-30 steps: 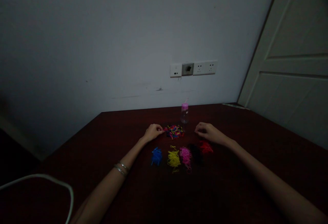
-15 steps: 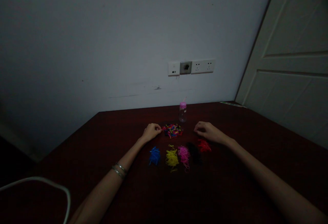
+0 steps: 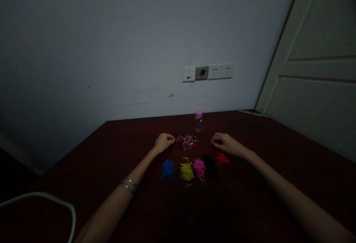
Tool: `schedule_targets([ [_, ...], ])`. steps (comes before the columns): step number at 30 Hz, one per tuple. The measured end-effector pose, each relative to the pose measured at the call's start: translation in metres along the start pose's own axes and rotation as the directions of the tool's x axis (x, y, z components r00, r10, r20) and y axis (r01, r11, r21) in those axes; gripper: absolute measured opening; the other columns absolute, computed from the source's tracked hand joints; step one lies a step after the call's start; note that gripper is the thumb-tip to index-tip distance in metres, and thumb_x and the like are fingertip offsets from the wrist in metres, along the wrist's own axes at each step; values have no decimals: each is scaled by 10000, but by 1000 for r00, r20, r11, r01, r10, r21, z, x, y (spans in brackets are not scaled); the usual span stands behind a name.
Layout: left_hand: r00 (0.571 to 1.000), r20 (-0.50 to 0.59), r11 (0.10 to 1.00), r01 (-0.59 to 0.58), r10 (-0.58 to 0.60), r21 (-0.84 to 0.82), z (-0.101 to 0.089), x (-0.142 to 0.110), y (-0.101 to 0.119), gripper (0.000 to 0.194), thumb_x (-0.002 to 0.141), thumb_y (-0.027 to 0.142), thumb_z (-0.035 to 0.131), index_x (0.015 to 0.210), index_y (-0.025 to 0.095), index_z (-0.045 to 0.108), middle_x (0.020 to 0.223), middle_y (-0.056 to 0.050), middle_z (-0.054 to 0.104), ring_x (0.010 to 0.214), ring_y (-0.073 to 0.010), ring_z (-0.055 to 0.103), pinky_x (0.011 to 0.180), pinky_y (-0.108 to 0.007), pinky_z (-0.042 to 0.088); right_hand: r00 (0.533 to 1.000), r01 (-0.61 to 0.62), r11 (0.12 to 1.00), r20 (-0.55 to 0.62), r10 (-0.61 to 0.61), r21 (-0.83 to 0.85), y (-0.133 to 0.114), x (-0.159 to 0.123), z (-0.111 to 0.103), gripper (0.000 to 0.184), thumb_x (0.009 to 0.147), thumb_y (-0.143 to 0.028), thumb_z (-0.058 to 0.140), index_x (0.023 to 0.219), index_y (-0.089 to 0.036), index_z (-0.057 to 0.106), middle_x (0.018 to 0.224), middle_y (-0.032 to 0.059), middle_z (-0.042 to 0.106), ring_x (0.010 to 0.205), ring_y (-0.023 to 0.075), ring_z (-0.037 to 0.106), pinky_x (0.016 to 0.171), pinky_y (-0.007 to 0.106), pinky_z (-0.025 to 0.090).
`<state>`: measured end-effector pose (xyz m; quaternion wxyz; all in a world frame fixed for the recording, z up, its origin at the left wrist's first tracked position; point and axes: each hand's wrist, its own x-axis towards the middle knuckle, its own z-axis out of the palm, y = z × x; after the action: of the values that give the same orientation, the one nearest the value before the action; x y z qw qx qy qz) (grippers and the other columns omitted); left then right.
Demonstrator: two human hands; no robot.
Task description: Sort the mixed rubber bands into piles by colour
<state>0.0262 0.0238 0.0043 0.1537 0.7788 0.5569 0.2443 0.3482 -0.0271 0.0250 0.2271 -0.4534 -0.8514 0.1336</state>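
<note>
A mixed pile of small coloured rubber bands (image 3: 187,142) lies mid-table. At its left edge rests my left hand (image 3: 164,142), thumb and forefinger pinched together against the pile; whatever is between them is too small to make out. My right hand (image 3: 224,143) lies to the right of the pile, fingers curled in, and their content is hidden. Just below it sits a red heap (image 3: 221,158). Sorted heaps run leftward from there: black (image 3: 210,166), pink (image 3: 199,169), yellow (image 3: 186,171) and blue (image 3: 167,169).
Behind the pile stands a clear bottle with a pink lid (image 3: 198,121). The dark red table (image 3: 139,128) meets a wall with sockets (image 3: 220,71). A white cable (image 3: 55,198) curves at lower left. A panelled door (image 3: 314,69) is at right.
</note>
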Motion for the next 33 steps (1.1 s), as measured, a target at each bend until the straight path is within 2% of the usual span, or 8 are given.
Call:
schedule_targets([
  [9, 998, -58, 998, 2, -6, -70, -9, 2, -2, 225, 679, 308, 563, 791, 177, 707, 777, -42, 671, 720, -158, 579, 678, -227, 422, 1000, -3, 1000, -4, 3, 12, -3, -1, 0, 154, 761, -206, 498, 798, -161, 641, 864, 70, 592, 769, 168, 560, 731, 314, 448],
  [13, 993, -113, 993, -58, 46, -102, -18, 4, 3, 223, 696, 307, 556, 776, 162, 705, 780, -50, 673, 725, -160, 578, 698, -232, 415, 1000, -2, 1000, -5, 2, 18, -3, 0, -1, 157, 767, -220, 500, 803, -161, 641, 864, 71, 597, 771, 169, 565, 729, 314, 447],
  [18, 986, -87, 972, -156, 142, -175, -27, 2, 29, 224, 704, 292, 556, 763, 128, 697, 743, -49, 660, 672, -137, 552, 626, -216, 397, 997, 44, 997, -65, -40, 62, -17, 2, 1, 195, 796, -273, 497, 887, -175, 639, 908, 70, 602, 819, 174, 565, 747, 316, 449],
  [24, 958, 20, 925, -272, 287, -264, -24, -15, 74, 183, 703, 246, 568, 767, 121, 686, 691, -35, 616, 627, -110, 515, 571, -202, 376, 987, 116, 976, -127, -94, 182, -58, 4, 11, 268, 797, -344, 518, 1008, -206, 609, 964, 68, 603, 850, 177, 562, 774, 337, 451],
  [28, 925, 61, 891, -342, 375, -298, -20, -27, 95, 171, 721, 254, 563, 741, 133, 682, 692, -27, 590, 594, -90, 488, 546, -193, 359, 980, 155, 958, -162, -118, 242, -74, 4, 10, 233, 779, -334, 550, 962, -211, 624, 949, 59, 620, 873, 179, 560, 785, 335, 446],
  [33, 901, 68, 859, -382, 428, -342, -18, -33, 105, 165, 723, 247, 561, 744, 130, 675, 704, -26, 573, 612, -92, 484, 548, -194, 357, 967, 202, 949, -205, -154, 240, -72, 4, 11, 145, 767, -312, 567, 824, -210, 653, 911, 50, 632, 900, 181, 548, 811, 351, 432],
])
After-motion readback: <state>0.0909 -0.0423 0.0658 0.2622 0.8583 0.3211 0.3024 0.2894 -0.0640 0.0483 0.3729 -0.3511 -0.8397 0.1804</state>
